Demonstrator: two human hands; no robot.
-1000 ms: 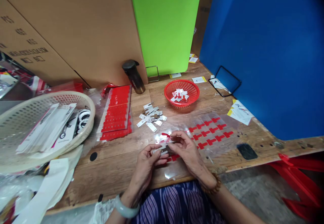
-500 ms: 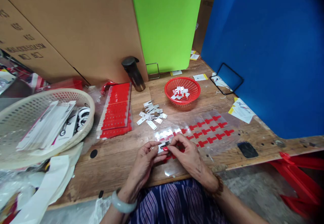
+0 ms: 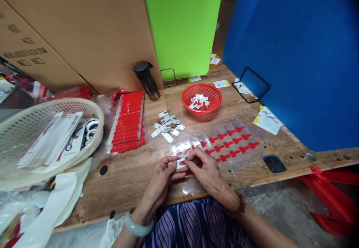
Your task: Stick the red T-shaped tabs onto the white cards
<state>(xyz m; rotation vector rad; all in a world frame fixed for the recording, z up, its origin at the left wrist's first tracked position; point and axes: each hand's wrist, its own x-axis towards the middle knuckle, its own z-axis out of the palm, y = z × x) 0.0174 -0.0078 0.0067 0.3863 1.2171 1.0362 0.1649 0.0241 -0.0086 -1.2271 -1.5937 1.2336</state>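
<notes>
My left hand pinches a small white tag between thumb and fingers, just above the table's front part. A red sticker lies against the tag's face. The thumb and forefinger of my right hand are closed at the sticker's right end; whether they also grip the tag is hidden. Under and beyond my hands lies a clear sheet with rows of red stickers. Past my left hand is a loose pile of white tags with slotted ends. A red basket holds several tags with red on them.
At the left stands a cream basket with printed cards and rings. Stacked red sticker sheets lie beside it. Behind are a dark flask, a green board and a blue board with a wire stand.
The red sticker, earlier tilted at my right fingertips over the tag's dark slot, now lies flatter along the tag. The slot no longer shows. Both hands stay nearly in place.
</notes>
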